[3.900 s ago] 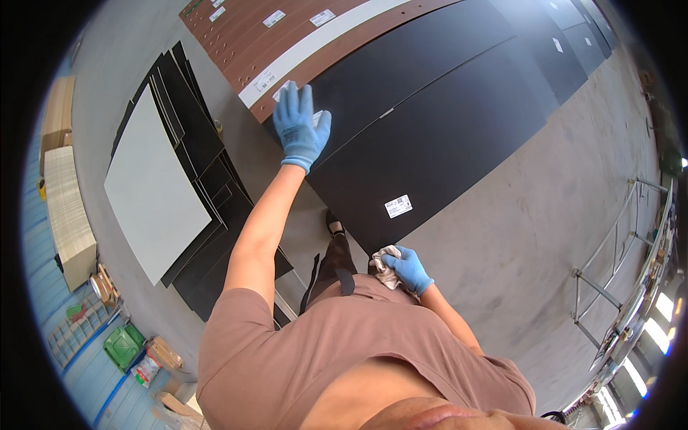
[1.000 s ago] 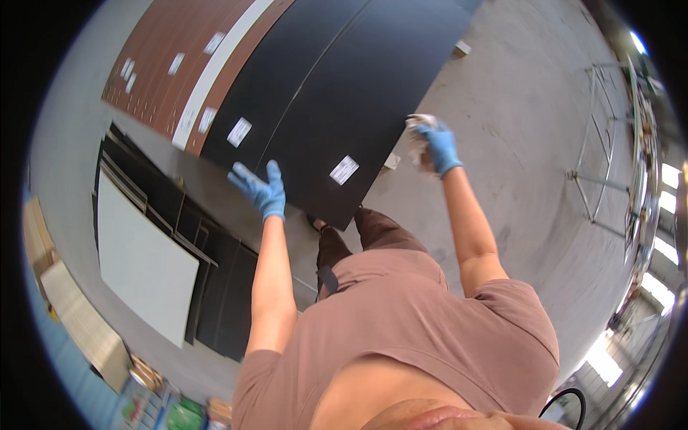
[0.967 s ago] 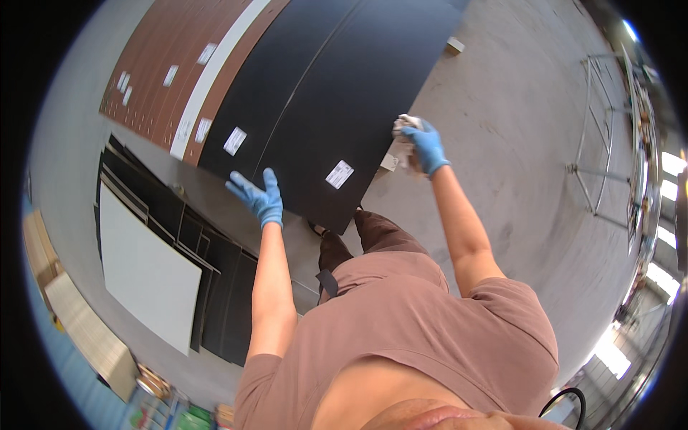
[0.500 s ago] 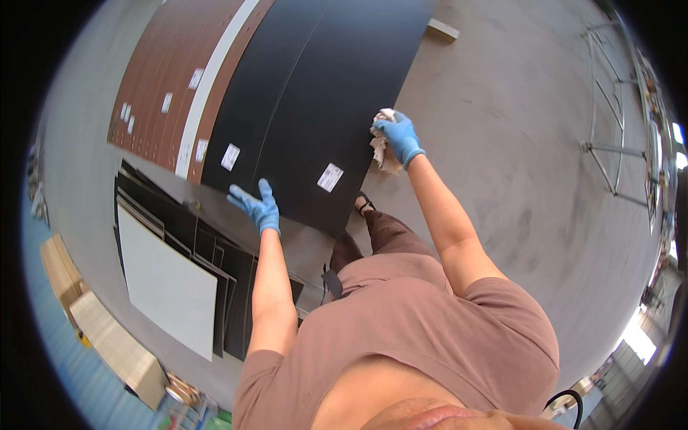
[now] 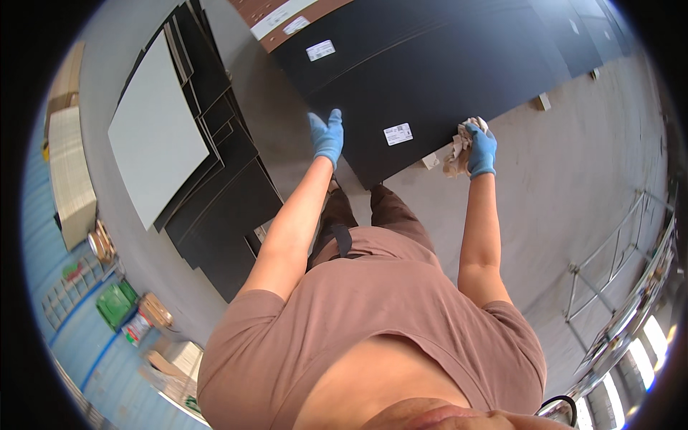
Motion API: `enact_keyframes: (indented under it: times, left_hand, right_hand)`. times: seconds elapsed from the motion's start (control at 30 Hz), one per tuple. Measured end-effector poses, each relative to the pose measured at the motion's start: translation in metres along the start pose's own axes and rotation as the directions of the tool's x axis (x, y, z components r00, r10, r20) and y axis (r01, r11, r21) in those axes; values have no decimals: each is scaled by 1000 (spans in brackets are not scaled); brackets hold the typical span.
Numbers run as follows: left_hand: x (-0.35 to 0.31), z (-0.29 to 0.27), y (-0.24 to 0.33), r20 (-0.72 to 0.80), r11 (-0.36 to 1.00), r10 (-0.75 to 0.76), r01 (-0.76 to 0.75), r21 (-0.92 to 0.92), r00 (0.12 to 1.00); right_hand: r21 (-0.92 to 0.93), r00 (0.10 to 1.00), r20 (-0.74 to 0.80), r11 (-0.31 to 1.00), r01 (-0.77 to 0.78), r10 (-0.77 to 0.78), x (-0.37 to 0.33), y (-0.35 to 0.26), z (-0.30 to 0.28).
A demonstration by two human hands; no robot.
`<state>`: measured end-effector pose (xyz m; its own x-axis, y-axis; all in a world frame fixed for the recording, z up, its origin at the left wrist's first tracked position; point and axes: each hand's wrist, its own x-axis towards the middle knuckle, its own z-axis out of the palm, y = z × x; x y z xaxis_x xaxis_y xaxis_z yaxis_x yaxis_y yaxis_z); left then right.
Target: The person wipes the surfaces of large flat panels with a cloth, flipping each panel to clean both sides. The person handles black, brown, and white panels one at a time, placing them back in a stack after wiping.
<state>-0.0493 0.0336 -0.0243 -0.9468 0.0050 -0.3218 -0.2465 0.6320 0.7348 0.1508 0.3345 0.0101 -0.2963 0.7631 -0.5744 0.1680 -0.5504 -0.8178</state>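
A large black panel (image 5: pixel 444 79) with a white label (image 5: pixel 398 134) lies ahead of me. Beside its near left edge is my left hand (image 5: pixel 327 138) in a blue glove, thumb and fingers apart, with nothing in it. Whether it touches the panel I cannot tell. My right hand (image 5: pixel 482 150), gloved in blue too, is closed around a crumpled whitish cloth (image 5: pixel 459 152) at the panel's right edge. Part of the cloth hangs below the fingers. A second label (image 5: pixel 320 49) sits farther left, across a thin seam line.
Brown panels (image 5: pixel 256 10) with a white strip (image 5: pixel 283 18) adjoin the black one. To the left lean or lie several dark boards (image 5: pixel 222 201) and a pale grey board (image 5: pixel 158 132). Small blocks (image 5: pixel 542 102) show under the panel's edge. A metal frame (image 5: pixel 609 265) stands at right.
My view has turned, so the panels now slant toward the upper right. Both hands appear farther right in the picture. The cloth stays in my right hand; my left hand remains open.
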Motion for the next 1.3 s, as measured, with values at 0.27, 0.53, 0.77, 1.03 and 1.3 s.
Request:
enact_keyframes:
  times: [0.27, 0.53, 0.77, 1.03, 1.3]
  left_hand:
    - [2, -2, -1, 44, 993, 24, -18, -119, 999]
    - [-76, -87, -116, -120, 956, -108, 70, -285, 987]
    - [-245, -183, -349, -200, 498, -866, 754, -428, 458]
    - [-428, -239, -530, -166, -131, -953, 839, -528, -253]
    - [-562, -242, -638, -29, -400, -818, 604, -689, -574]
  right_hand:
    - [-15, 955, 183, 972, -234, 232, -2, -15, -18]
    - [-578, 782, 556, 807, 119, 282, -178, -95, 41]
    - [-746, 263, 659, 655, 115, 704, -356, 37, 162]
    - [-889, 29, 329, 300, 347, 944, -516, 213, 174]
    - [-880, 112, 124, 57, 471, 986, -572, 302, 144]
